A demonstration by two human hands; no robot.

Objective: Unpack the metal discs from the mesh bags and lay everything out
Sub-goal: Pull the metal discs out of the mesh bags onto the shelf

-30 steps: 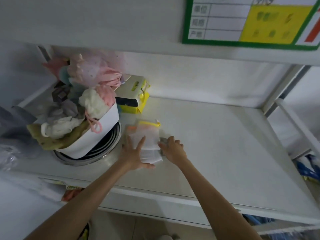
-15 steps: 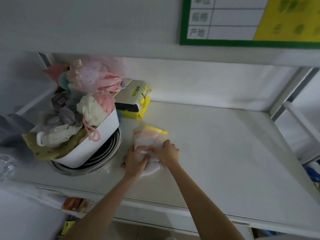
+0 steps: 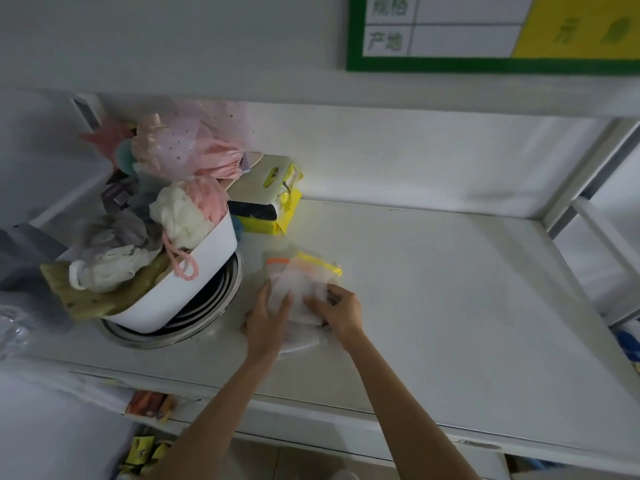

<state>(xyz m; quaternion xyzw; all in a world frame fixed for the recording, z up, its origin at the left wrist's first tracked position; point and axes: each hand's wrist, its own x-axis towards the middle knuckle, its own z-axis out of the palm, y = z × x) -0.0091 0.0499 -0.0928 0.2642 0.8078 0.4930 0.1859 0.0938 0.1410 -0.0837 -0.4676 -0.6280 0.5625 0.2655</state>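
Note:
A small stack of white mesh bags (image 3: 300,289), one trimmed orange and one yellow, lies on the white shelf (image 3: 450,289). My left hand (image 3: 268,317) rests on the left side of the stack with fingers on the mesh. My right hand (image 3: 341,311) grips the right side of the same stack. A dark metal edge, possibly a disc, shows under my right fingers. To the left, several stacked metal discs (image 3: 207,306) sit beneath a white tub.
The white tub (image 3: 194,282), piled with bath sponges and cloth pouches, stands on the discs at the left. Yellow and white packets (image 3: 270,202) lie behind it. The shelf's back wall and a right upright post (image 3: 585,174) bound the surface.
The view has shifted closer. Both hands went from lying flat beside the bags to closing on the stack, then shifted slightly on it.

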